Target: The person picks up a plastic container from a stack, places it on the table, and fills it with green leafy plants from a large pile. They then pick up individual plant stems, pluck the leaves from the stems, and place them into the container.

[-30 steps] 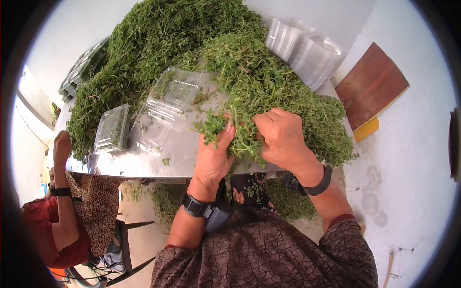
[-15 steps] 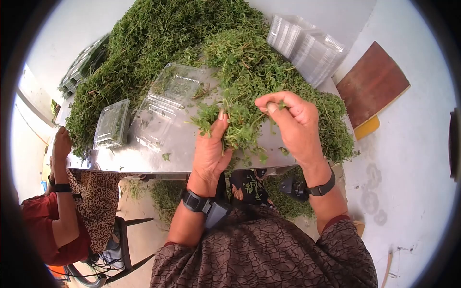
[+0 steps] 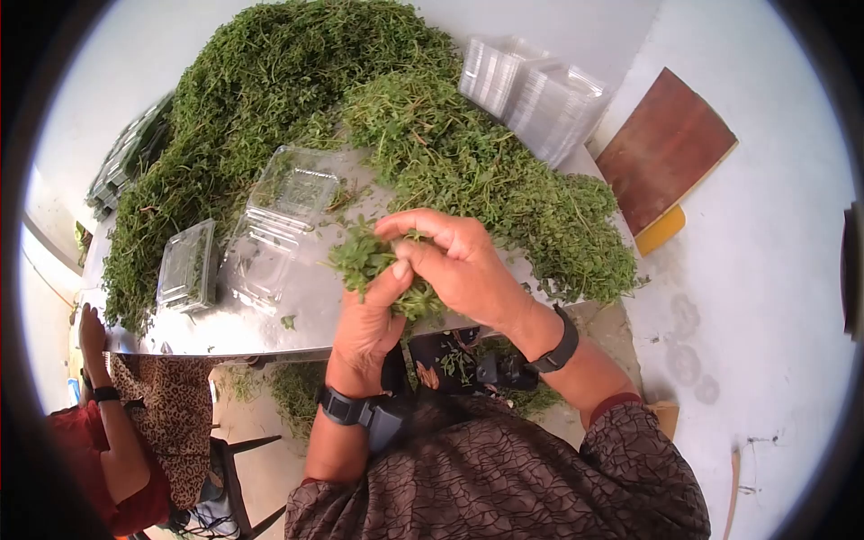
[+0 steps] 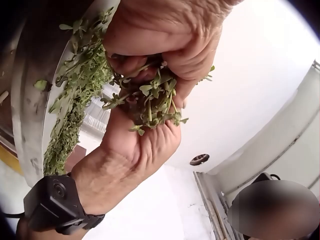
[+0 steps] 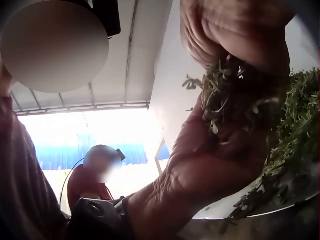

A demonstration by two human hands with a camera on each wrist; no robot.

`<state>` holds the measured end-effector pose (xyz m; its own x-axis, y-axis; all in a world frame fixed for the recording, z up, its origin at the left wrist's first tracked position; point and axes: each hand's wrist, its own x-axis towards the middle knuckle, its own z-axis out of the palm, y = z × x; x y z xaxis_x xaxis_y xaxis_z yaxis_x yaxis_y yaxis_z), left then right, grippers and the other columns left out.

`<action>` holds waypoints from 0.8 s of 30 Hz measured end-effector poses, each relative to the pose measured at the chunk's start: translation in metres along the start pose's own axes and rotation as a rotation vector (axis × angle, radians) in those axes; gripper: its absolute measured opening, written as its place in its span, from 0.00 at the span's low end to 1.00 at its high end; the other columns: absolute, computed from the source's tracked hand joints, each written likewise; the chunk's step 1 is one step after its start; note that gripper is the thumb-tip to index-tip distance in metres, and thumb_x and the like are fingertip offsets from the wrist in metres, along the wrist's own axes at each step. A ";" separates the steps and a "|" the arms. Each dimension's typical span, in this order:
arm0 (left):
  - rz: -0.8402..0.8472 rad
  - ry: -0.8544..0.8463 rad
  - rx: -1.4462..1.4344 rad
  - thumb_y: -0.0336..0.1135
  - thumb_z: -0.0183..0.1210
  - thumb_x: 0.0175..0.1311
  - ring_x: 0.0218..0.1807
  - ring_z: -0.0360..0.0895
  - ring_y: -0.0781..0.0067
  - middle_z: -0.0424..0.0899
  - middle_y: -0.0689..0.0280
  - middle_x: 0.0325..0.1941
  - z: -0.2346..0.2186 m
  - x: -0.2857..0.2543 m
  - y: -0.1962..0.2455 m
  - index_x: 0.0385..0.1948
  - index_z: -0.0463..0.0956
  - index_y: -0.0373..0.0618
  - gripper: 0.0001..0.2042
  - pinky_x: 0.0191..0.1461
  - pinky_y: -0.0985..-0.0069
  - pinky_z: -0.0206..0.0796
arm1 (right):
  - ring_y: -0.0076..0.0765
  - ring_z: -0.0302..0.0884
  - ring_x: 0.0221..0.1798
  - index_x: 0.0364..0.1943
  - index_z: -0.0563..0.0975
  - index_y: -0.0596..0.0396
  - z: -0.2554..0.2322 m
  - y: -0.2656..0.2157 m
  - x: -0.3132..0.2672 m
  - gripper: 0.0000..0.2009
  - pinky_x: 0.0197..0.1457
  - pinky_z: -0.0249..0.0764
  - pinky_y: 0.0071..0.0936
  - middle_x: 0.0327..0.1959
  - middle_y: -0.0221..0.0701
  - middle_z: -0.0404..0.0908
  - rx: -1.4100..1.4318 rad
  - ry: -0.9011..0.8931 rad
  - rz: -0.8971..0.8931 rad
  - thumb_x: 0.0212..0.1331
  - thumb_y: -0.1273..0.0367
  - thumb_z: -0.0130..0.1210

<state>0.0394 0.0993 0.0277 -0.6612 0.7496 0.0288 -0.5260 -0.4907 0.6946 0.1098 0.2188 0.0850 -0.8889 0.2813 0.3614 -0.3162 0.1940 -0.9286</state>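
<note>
My left hand [image 3: 367, 328] grips a bunch of leafy greens [image 3: 358, 255] above the table's near edge, thumb up along the stems. The right hand [image 3: 472, 274] has come against the top of the bunch, thumb and fingers pinching in among the leaves. Small spoon-shaped leaves and thick stems [image 4: 157, 100] hang out between both hands in the left wrist view. Left of the hands, an open clear clamshell box [image 3: 292, 191] lies on the metal table [image 3: 333, 310]. Beside it sits a closed clear box [image 3: 187, 267] with greens inside.
A big heap of the same greens [image 3: 297, 76] covers the back and right of the table. Stacked clear boxes [image 3: 540, 99] stand at the back right, more boxes [image 3: 130, 157] at far left. A brown board [image 3: 666, 148] leans right. Another person's arm [image 3: 117, 441] is at left.
My right hand went from the bunch out to the right with a small sprig pinched, then came back left onto the bunch. The left hand keeps its grip. The head view has shifted slightly.
</note>
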 end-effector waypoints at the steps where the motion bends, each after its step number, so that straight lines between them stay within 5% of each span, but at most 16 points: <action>1: -0.028 0.046 -0.063 0.29 0.64 0.55 0.46 0.75 0.72 0.78 0.65 0.44 0.000 0.001 0.001 0.52 0.69 0.42 0.22 0.50 0.72 0.69 | 0.28 0.78 0.36 0.44 0.76 0.62 -0.005 -0.003 0.003 0.10 0.36 0.74 0.22 0.32 0.36 0.80 0.117 -0.101 0.138 0.58 0.76 0.53; 3: -0.016 0.092 -0.082 0.28 0.64 0.55 0.44 0.76 0.72 0.79 0.65 0.42 -0.005 0.003 -0.001 0.49 0.72 0.41 0.18 0.49 0.73 0.70 | 0.28 0.78 0.31 0.43 0.76 0.64 -0.018 0.000 0.016 0.10 0.35 0.75 0.22 0.26 0.34 0.80 -0.058 -0.017 0.063 0.58 0.74 0.54; 7: -0.012 0.143 -0.118 0.30 0.62 0.56 0.43 0.77 0.71 0.80 0.63 0.41 -0.010 0.002 0.004 0.43 0.76 0.38 0.13 0.47 0.73 0.71 | 0.37 0.80 0.35 0.42 0.75 0.63 -0.064 0.004 0.049 0.10 0.38 0.78 0.30 0.36 0.40 0.78 -1.150 0.297 -0.285 0.57 0.74 0.53; 9: -0.026 0.141 -0.133 0.30 0.61 0.57 0.42 0.77 0.71 0.80 0.63 0.40 -0.013 0.001 0.003 0.44 0.76 0.37 0.13 0.45 0.72 0.72 | 0.44 0.80 0.37 0.41 0.73 0.64 -0.091 0.016 0.070 0.10 0.40 0.77 0.36 0.40 0.43 0.75 -1.223 0.199 -0.015 0.56 0.73 0.53; 13: 0.001 0.208 -0.077 0.32 0.61 0.57 0.41 0.77 0.71 0.80 0.62 0.39 -0.012 -0.002 0.003 0.45 0.76 0.35 0.15 0.44 0.73 0.71 | 0.51 0.77 0.40 0.47 0.73 0.61 -0.122 0.036 0.091 0.15 0.43 0.74 0.42 0.41 0.46 0.78 -1.448 0.135 0.171 0.58 0.68 0.53; 15: -0.014 0.224 -0.076 0.33 0.62 0.57 0.40 0.77 0.71 0.80 0.62 0.39 -0.013 -0.004 0.007 0.45 0.76 0.35 0.16 0.44 0.73 0.71 | 0.55 0.76 0.38 0.40 0.75 0.60 -0.124 0.039 0.095 0.12 0.41 0.71 0.47 0.36 0.45 0.78 -1.478 0.007 0.340 0.57 0.67 0.54; 22: -0.029 0.250 -0.007 0.38 0.59 0.60 0.39 0.76 0.72 0.80 0.66 0.38 -0.010 -0.006 0.011 0.44 0.75 0.43 0.14 0.41 0.76 0.69 | 0.51 0.75 0.31 0.35 0.78 0.57 -0.128 0.044 0.098 0.08 0.37 0.71 0.43 0.25 0.42 0.78 -1.383 0.014 0.438 0.57 0.69 0.51; 24: -0.030 0.241 -0.006 0.38 0.59 0.60 0.40 0.76 0.72 0.80 0.66 0.38 -0.009 -0.008 0.011 0.45 0.75 0.42 0.14 0.41 0.76 0.69 | 0.39 0.75 0.25 0.38 0.79 0.58 -0.135 0.036 0.093 0.10 0.31 0.71 0.34 0.22 0.37 0.78 -1.292 0.098 0.126 0.57 0.69 0.50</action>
<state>0.0338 0.0844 0.0280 -0.7537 0.6363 -0.1648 -0.5499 -0.4730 0.6885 0.0605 0.3792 0.0965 -0.8438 0.4204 0.3336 0.3620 0.9047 -0.2245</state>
